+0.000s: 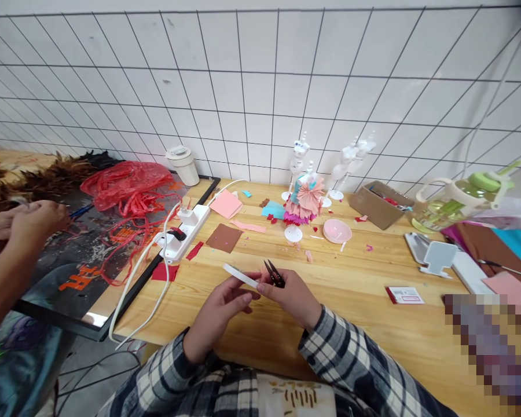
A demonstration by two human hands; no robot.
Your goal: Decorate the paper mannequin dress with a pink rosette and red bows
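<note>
Over the near middle of the table, a narrow white strip [239, 274] slants between my hands. My right hand [295, 296] pinches its lower right end between thumb and fingers. The same hand keeps a dark tool with two sharp points [274, 273] tucked in it, tips up and slightly apart; whether tweezers or small scissors I cannot make out. My left hand [219, 310] has its fingers half curled against the strip, its thumb standing off. Beyond them, a small white dress form [293, 234] wears a ruffled, pleated paper dress [304, 201] in pink, peach and blue.
Brown paper [224, 238], pink sheets [226, 204] and scraps lie ahead. A power strip [186, 234] with trailing white cables is left. Behind stand more dress forms [344, 162], a pink dish [337, 231], a cardboard box [375, 207] and a bottle [455, 200]. Another person's hands [30, 223] work far left.
</note>
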